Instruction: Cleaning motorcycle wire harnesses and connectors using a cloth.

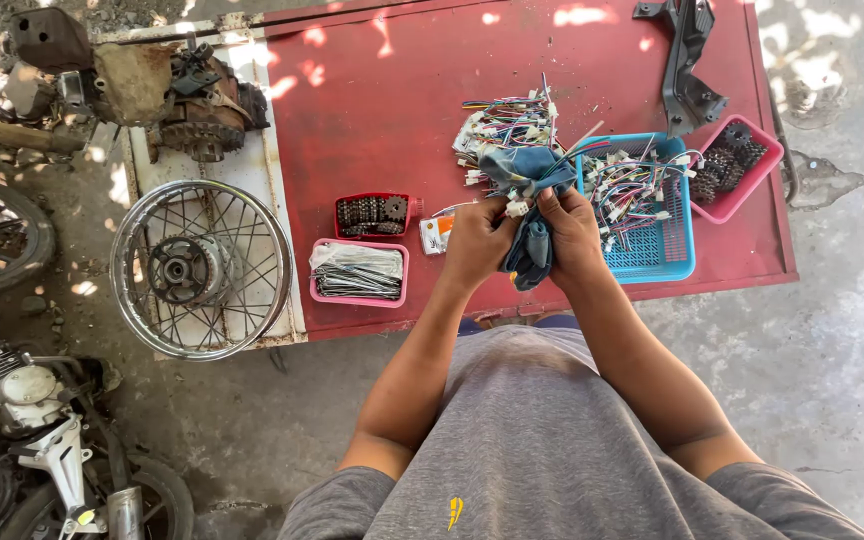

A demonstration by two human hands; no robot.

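- Head view: the left hand [474,240] and right hand [570,228] are both closed around a crumpled blue cloth [532,215], held just above the near edge of the red desk [372,110].
- A bundle of thin coloured wires with white plastic connectors [512,130] spills out of the cloth's top, some strands caught between the fingers.
- Doing this well likely means gripping the soft fabric firmly while keeping the brittle connectors free of the squeeze, so no wire kinks.
- Just right of the hands, a blue mesh basket [667,255] holds more tangled wires.
- A pink tray [767,165] beyond carries dark toothed sprockets.
- Left of the hands sit a pink tray of grey spokes [359,272] and a red tray of sprockets [372,215].
- A shiny spoked wheel rim [200,268] lies beside the desk.
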